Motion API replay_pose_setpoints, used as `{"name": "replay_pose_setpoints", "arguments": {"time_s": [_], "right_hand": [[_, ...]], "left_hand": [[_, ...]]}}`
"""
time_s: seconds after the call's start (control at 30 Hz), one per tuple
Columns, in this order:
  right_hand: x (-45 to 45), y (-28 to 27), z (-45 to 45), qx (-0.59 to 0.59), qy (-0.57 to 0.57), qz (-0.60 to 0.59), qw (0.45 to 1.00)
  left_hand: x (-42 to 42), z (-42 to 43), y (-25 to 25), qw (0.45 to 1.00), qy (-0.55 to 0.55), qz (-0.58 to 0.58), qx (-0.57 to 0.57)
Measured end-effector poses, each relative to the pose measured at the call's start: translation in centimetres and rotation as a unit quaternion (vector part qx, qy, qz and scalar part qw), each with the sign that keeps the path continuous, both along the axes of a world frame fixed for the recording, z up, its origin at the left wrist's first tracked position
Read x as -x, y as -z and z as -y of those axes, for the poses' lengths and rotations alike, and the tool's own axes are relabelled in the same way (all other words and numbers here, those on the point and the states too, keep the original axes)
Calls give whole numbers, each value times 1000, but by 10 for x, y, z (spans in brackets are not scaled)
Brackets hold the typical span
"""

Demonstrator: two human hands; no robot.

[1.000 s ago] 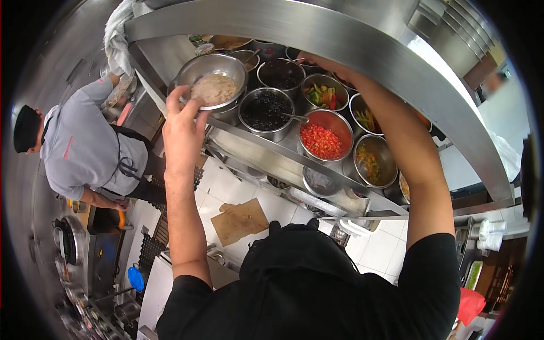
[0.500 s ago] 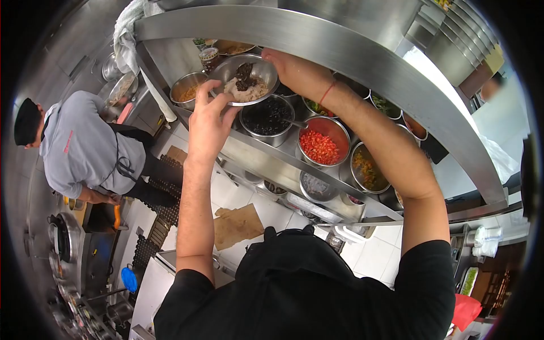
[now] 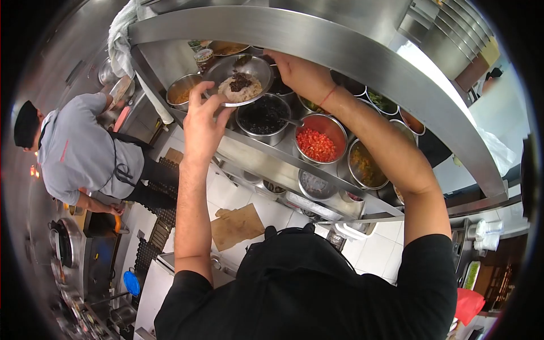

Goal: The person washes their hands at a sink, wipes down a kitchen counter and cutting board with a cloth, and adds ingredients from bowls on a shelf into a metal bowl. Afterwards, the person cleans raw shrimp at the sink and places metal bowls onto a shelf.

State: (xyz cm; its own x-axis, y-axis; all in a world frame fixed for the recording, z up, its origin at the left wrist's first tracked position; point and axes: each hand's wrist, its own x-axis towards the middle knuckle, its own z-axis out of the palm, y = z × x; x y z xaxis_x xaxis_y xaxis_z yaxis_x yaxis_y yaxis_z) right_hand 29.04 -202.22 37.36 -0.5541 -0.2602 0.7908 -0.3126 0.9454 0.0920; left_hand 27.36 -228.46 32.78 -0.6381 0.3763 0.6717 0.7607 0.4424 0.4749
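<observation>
My left hand grips the near-left rim of a steel mixing bowl, thumb and fingers at its edge. The bowl is tilted toward me and contains pale, minced-looking food with a lump of dark paste on top. Over the bowl's far side is a spoon coated in dark paste. My right hand is closed beside the bowl at the spoon's handle end, its fingertips partly hidden under the steel beam. Just below the bowl sits a steel pot of dark contents with a utensil in it.
On the shelf are a bowl of chopped red pieces, a container of mixed chopped food and a lidded jar. A curved steel beam crosses above. At left, a co-worker stands by the stove; cardboard lies on the floor.
The dark paste has come off the spoon onto the pale food, and the spoon has risen toward the bowl's far rim. The co-worker's arm now reaches toward a pan.
</observation>
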Motion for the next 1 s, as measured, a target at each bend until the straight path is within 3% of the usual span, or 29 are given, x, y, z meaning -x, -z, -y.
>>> {"name": "replay_pose_setpoints", "arguments": {"time_s": [0.07,0.17,0.27,0.33,0.47,0.57,0.67,0.83,1.0], "right_hand": [[9,-3,-17,-14,98,39,994],[15,3,-45,35,41,67,996],[28,31,-56,-9,115,77,990],[31,45,-48,34,125,123,984],[34,42,-29,-67,171,330,926],[39,41,-29,-19,144,395,907],[58,45,-46,-47,114,420,899],[38,35,-63,281,33,412,866],[39,27,-83,480,-47,309,820]], "left_hand": [[2,2,3,1000,-2,6,-9],[4,10,3,999,-39,-14,18],[8,18,1,997,-59,-46,24],[9,20,-2,996,-68,-56,32],[8,22,-2,995,-70,-59,50],[6,25,3,995,-70,-52,55],[6,26,3,994,-75,-42,62],[10,29,2,992,-80,-64,73],[11,26,0,995,-65,-48,66]]}}
